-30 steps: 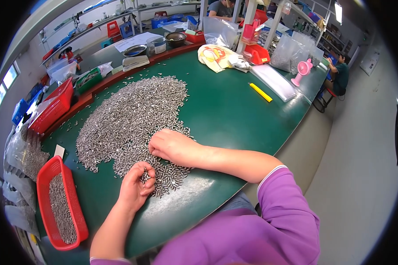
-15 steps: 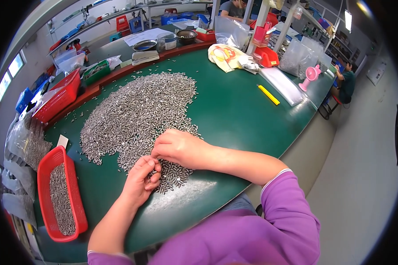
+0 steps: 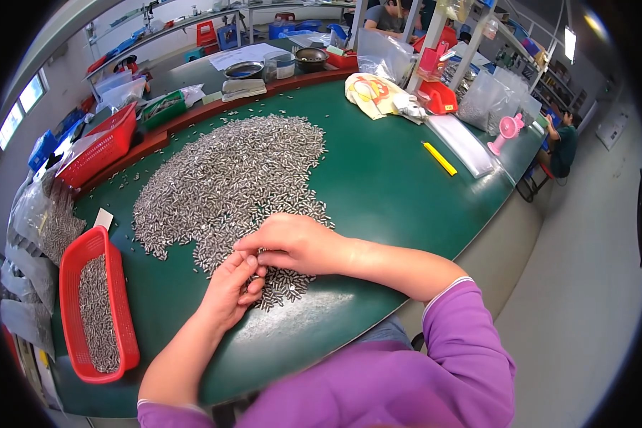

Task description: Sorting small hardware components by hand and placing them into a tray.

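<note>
A broad heap of small silver metal pins point(image 3: 228, 178) lies spread on the green table point(image 3: 378, 185). My left hand point(image 3: 228, 289) is cupped at the heap's near edge, fingers curled around a few pins. My right hand point(image 3: 292, 242) rests palm-down on the pins just beyond it, its fingertips meeting the left hand's fingers. A red basket point(image 3: 75, 271) partly filled with the same pins stands to the left of my left hand.
A larger red basket point(image 3: 100, 146) sits at the far left edge. A yellow cutter point(image 3: 440, 158), clear bags point(image 3: 464, 143), a pink fan point(image 3: 506, 128) and a cloth bundle point(image 3: 374, 96) lie at the far right. Other people sit at benches behind.
Both hands have drawn closer together at the heap's near edge; the right fingertips now meet the left hand. The view has tilted slightly.
</note>
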